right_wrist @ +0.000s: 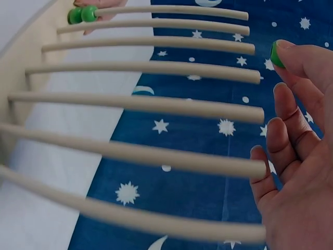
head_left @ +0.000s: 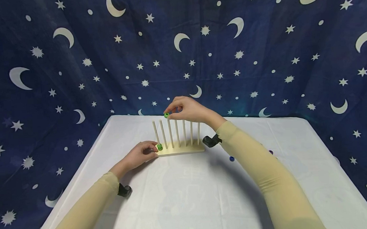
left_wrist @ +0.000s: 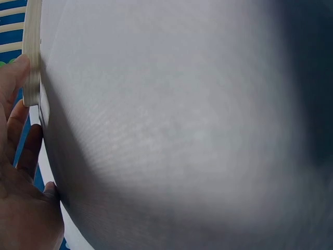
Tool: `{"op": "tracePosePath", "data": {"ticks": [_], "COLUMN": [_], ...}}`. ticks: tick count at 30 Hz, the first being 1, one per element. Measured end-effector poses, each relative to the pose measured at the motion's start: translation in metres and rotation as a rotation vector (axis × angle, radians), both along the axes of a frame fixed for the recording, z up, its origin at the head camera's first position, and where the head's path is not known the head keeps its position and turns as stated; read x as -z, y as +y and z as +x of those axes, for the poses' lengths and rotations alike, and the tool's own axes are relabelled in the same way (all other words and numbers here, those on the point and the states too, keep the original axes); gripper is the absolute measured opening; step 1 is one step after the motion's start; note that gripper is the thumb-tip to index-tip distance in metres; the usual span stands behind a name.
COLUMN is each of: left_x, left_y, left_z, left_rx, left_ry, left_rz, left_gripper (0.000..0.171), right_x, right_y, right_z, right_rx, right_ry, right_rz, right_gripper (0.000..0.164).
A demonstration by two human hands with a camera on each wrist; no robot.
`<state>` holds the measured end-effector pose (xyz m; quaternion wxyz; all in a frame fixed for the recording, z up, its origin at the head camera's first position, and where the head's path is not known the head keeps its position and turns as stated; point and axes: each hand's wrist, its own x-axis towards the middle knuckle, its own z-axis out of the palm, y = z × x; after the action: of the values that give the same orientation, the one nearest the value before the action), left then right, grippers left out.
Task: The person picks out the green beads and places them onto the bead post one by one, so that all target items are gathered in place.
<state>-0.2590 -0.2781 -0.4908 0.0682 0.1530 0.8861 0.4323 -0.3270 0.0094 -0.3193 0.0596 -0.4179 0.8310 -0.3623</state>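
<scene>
Between thumb and index finger my right hand (head_left: pixel 187 110) pinches a green bead (head_left: pixel 166 115), held above the tops of the pegs at the left part of a wooden peg rack (head_left: pixel 180 150). In the right wrist view this bead (right_wrist: pixel 276 55) is apart from every peg, and the other fingers are loosely bent. Two green beads (right_wrist: pixel 89 13) sit stacked at the bottom of the leftmost peg; the other pegs are bare. My left hand (head_left: pixel 138 154) grips the left end of the rack's base, thumb at the front. In the left wrist view, fingers touch the base (left_wrist: pixel 31 62).
To the right of the rack, a blue bead (head_left: pixel 231 158) lies on the white-covered table (head_left: pixel 188 198). A purple bead (head_left: pixel 271 152) shows beside the right sleeve (head_left: pixel 262 172), which may hide more. A dark blue star-and-moon cloth (head_left: pixel 180 65) hangs behind the table.
</scene>
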Motion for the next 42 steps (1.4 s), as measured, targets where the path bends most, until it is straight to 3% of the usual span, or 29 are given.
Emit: {"op": "tracePosePath", "data": {"ticks": [20,42], "left_x": [-0.002,0.0], "left_y": [-0.002,-0.003], "left_z": [0.002,0.001], "left_rx": [0.022,0.027], "left_ry": [0.011,0.013], "left_rz": [0.015,0.006], "left_gripper": [0.007,0.006], "right_x": [0.001,0.003], "right_y": [-0.039,-0.049], "right_z": [-0.005,-0.006], "right_rx": [-0.062,-0.099], "right_ry": [-0.009,-0.008], "right_rz": [0.008,0.048], "right_gripper": [0.019,0.021]}}
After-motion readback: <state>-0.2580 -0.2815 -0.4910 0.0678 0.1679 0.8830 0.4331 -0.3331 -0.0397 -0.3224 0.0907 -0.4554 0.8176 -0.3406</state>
